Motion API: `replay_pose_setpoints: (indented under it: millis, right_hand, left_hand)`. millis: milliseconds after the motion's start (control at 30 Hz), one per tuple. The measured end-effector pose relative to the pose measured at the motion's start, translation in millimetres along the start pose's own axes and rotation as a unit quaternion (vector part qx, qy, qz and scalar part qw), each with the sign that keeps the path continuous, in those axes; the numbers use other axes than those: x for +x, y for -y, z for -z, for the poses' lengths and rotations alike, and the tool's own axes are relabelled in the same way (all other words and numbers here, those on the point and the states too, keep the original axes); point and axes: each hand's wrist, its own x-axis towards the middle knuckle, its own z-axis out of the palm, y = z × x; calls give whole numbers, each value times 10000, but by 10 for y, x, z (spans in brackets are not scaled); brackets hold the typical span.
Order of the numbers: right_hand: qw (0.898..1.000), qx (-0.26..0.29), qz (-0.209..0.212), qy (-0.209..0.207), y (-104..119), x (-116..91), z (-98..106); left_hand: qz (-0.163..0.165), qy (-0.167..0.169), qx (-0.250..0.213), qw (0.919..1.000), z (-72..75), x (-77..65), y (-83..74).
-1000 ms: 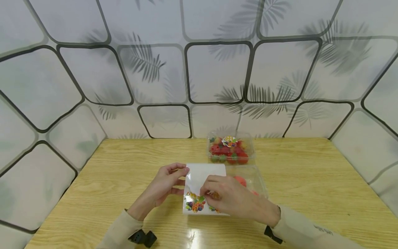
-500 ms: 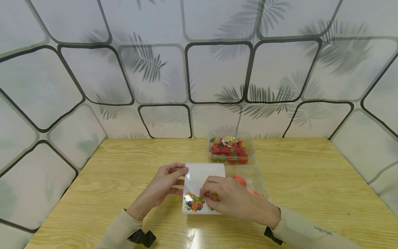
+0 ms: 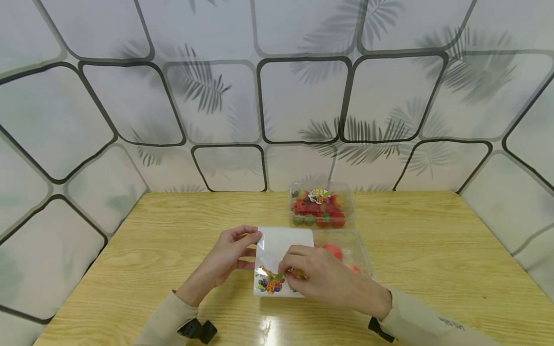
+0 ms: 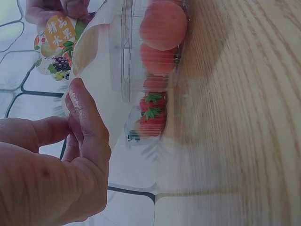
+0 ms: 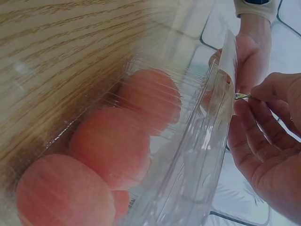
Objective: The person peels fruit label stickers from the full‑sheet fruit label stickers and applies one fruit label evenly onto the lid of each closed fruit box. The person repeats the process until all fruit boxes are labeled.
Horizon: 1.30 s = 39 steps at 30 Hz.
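Observation:
A white glossy sticker sheet [image 3: 281, 242] hangs over the front of a clear plastic box [image 3: 357, 245] of peaches. The left hand [image 3: 229, 254] pinches its left edge between thumb and fingers. Over the sheet's lower right, the right hand [image 3: 324, 278] pinches a fruit sticker between thumb and fingertips. In the left wrist view that sticker [image 4: 60, 35], printed with fruit and yellow lettering, stands away from the curved sheet. Another fruit sticker [image 3: 271, 283] lies on the sheet's lower left. Seen from the right wrist, several peaches [image 5: 110, 146] sit inside the box; the pinched sticker shows only edge-on.
Behind the peach box stands a closed clear box [image 3: 294, 223] of strawberries and other fruit, with a fruit sticker [image 3: 319, 196] on its lid. Both rest on a wood-grain table [image 3: 433, 254]. A patterned curtain-like backdrop [image 3: 303, 101] encloses the back and sides.
The sheet has shifted very slightly left, and its visible lower edge beside the right hand is shorter. Both hands keep the same hold.

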Motion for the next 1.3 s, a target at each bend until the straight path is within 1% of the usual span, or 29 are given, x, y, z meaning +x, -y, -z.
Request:
replay_pose_setpoints:
  millis: [167,267,400,567,833,900,967,1033,1100,1200,1233,1300]
  right_hand:
    - [10000,-17,7,7,6,-5,8]
    - [9999,23,15,-138,6,-9,11]
    - [9979,80,157,-620,-6,1,8]
    - [9917,279,262,-1227,-26,27,29]
    - [9824,490,149,-1798,-79,27,133]
    - [9802,697,18,-1853,-114,-2,167]
    - [9779,941,-245,-1850,-147,-43,208]
    - [9728,1302,-518,-1842,-192,-89,250]
    - [9633,1769,-797,-1854,-240,-141,290]
    - [9438,2385,-1265,-1908,-318,-225,364]
    - [9385,2491,-1425,-1917,-342,-255,391]
    - [9318,2535,-1798,-1876,-387,-322,451]
  left_hand:
    - [-23,-39,-15,10000,4,-4,-8]
    - [-25,-64,-32,10000,10,-7,-10]
    - [-39,-67,-40,10000,17,-12,-10]
    - [-76,-66,-42,9999,30,-22,-8]
    - [-112,-114,16,9999,87,-46,10]
    - [-93,-183,57,9998,107,-54,16]
    - [-90,-256,119,9996,134,-61,27]
    - [-94,-330,178,9993,166,-68,41]
    - [-97,-395,231,9989,204,-77,62]
    - [-88,-447,287,9986,272,-93,91]
    - [-86,-472,307,9984,296,-100,99]
    - [-99,-496,343,9981,343,-114,115]
